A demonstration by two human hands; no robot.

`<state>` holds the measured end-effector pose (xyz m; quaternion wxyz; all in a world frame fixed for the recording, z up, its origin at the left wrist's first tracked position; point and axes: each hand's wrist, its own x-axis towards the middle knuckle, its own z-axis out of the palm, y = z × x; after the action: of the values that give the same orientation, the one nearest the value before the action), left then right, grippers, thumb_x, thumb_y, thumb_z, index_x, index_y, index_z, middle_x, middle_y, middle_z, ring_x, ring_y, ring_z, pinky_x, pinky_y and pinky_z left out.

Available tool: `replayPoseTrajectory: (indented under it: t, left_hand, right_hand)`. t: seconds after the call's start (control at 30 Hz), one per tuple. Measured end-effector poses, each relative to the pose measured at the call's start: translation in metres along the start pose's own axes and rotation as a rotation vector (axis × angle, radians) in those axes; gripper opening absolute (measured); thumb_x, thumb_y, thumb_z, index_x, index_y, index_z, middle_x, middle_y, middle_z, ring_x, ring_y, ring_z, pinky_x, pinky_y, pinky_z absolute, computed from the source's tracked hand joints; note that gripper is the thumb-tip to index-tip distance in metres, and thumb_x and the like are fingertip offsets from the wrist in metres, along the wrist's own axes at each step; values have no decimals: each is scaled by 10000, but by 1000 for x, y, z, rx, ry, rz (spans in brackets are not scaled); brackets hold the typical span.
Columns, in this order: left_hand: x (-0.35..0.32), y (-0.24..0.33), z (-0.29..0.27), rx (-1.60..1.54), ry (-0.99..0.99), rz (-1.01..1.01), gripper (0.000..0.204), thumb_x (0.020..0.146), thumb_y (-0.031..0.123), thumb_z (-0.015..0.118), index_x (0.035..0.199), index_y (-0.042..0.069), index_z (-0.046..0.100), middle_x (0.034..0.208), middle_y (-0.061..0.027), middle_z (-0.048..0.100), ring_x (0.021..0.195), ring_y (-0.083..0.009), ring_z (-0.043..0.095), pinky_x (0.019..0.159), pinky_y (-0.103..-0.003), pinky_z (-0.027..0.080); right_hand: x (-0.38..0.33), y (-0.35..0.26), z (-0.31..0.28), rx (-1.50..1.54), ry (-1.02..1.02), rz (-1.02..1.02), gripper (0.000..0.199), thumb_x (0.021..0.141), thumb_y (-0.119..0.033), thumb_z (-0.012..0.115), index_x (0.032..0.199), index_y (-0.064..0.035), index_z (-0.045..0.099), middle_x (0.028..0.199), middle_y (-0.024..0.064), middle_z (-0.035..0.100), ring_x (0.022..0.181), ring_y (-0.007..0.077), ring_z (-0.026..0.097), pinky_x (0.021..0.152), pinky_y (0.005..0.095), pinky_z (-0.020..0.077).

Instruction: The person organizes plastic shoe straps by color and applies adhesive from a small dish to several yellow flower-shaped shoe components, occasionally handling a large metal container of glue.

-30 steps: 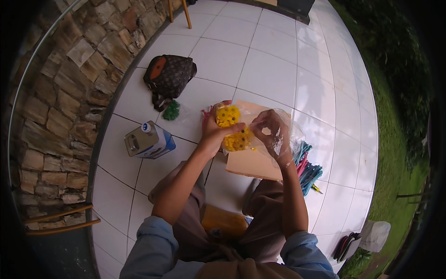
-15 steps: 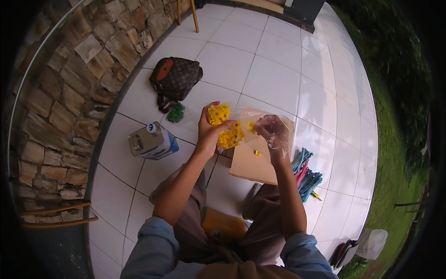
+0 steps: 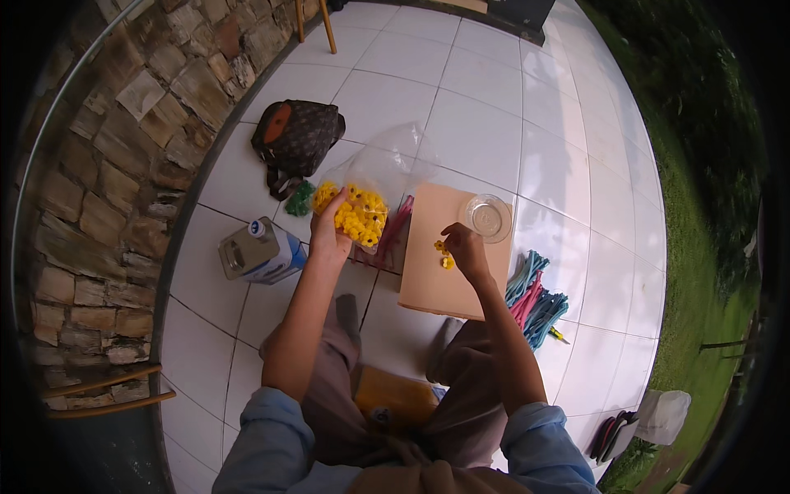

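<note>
My left hand [image 3: 331, 226] is closed around a clear plastic bag [image 3: 399, 152] with many small yellow artificial flowers [image 3: 360, 216] in its lower part; the bag's mouth flares away from me. Over a tan board [image 3: 428, 288] on the floor, my right hand [image 3: 466, 249] pinches a small yellow flower [image 3: 440, 245] between thumb and fingertips. Just nearer to me, another yellow flower [image 3: 447, 263] lies on the board. A round clear glass dish [image 3: 486, 218] sits at the board's far right corner, beyond my right hand.
Blue and pink pipe cleaners [image 3: 535, 305] lie right of the board beside a yellow cutter [image 3: 559, 336]. Pink stems [image 3: 399, 218] lie at its left. A metal can [image 3: 262, 251], a green bundle [image 3: 299, 199] and a brown backpack [image 3: 296, 140] stand leftward, near the stone wall [image 3: 107, 198].
My right hand has come out of the bag and down to the board with a flower. My left hand and the bag have shifted left, exposing the glass dish.
</note>
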<state>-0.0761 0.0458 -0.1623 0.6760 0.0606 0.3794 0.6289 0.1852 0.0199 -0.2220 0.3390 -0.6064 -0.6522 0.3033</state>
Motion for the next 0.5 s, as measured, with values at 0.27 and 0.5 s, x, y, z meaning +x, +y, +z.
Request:
replayPoseTrajectory:
  t: [0.27, 0.5]
  left_hand:
    - [-4, -43, 15, 53, -8, -76, 495, 745, 35, 690, 1150, 69, 407, 1045, -76, 529, 970, -214, 559, 788, -360, 508]
    - [-18, -24, 18, 51, 49, 178, 613, 742, 18, 679, 1229, 120, 321, 1126, -99, 471, 1020, -227, 527, 840, -375, 483]
  right_hand:
    - [6, 20, 6, -86, 127, -76, 189, 727, 80, 510, 884, 14, 593, 811, 179, 643, 731, 290, 640, 656, 361, 506]
    - [7, -122, -55, 1010, 66, 12, 747, 853, -251, 605, 1398, -127, 110, 1245, 214, 474, 1147, 301, 477, 907, 392, 447]
